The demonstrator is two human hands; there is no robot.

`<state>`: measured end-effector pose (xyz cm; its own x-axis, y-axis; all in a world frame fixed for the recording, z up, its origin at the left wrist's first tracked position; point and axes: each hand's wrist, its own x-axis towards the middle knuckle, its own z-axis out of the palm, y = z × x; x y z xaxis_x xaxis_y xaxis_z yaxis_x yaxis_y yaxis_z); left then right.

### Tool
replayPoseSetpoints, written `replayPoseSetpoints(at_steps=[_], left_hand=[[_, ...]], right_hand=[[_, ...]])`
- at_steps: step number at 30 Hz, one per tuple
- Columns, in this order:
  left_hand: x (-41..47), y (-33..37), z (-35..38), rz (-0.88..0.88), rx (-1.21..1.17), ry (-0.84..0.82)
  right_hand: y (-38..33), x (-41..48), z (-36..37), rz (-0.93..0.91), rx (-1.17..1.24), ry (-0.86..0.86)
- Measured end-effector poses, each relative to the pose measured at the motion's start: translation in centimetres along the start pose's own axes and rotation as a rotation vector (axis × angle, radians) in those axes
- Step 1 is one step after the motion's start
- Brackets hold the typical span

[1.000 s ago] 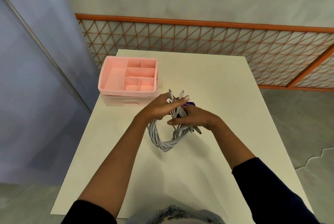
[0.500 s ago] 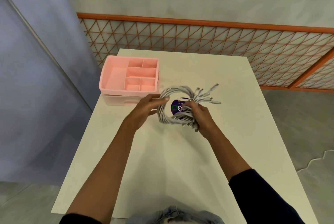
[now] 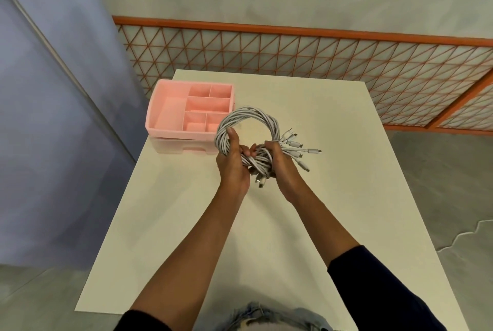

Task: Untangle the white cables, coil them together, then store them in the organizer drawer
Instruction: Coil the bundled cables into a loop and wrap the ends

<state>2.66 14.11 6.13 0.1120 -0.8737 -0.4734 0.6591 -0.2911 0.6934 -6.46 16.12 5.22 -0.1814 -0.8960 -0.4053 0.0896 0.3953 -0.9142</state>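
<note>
Head view: the white charging cables (image 3: 250,116) are already wound into one ring, held above the white table (image 3: 333,183), with left hand (image 3: 232,167) and right hand (image 3: 281,163) each clenched round its lower part. Storing remains: the drawer (image 3: 165,145) of the pink plastic organizer (image 3: 181,133), just beside, looks closed.

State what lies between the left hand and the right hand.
In the head view, only the gathered lower part of the white cable coil lies there; the left hand and right hand both grip it.
</note>
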Motion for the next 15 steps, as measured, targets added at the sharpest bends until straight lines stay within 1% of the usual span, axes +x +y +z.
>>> replayPoseSetpoints(at_steps=[3, 6, 11, 13, 15], left_hand=[[-0.3, 0.3, 0.4, 0.007, -0.086, 0.048], [-0.1, 0.0, 0.2, 0.054, -0.067, 0.075], [0.2, -0.6, -0.2, 0.090, -0.006, 0.124], [0.3, -0.4, 0.1, 0.139, 0.015, 0.152], [0.4, -0.2, 0.3, 0.168, 0.025, 0.184]], right_hand=[[-0.1, 0.1, 0.2, 0.003, 0.045, 0.018], [-0.2, -0.2, 0.4, -0.030, 0.073, 0.057], [-0.2, -0.6, 1.0, -0.143, 0.102, 0.254], [0.5, -0.9, 1.9, -0.292, -0.026, 0.410], [0.5, -1.4, 2.6, -0.456, -0.058, 0.546]])
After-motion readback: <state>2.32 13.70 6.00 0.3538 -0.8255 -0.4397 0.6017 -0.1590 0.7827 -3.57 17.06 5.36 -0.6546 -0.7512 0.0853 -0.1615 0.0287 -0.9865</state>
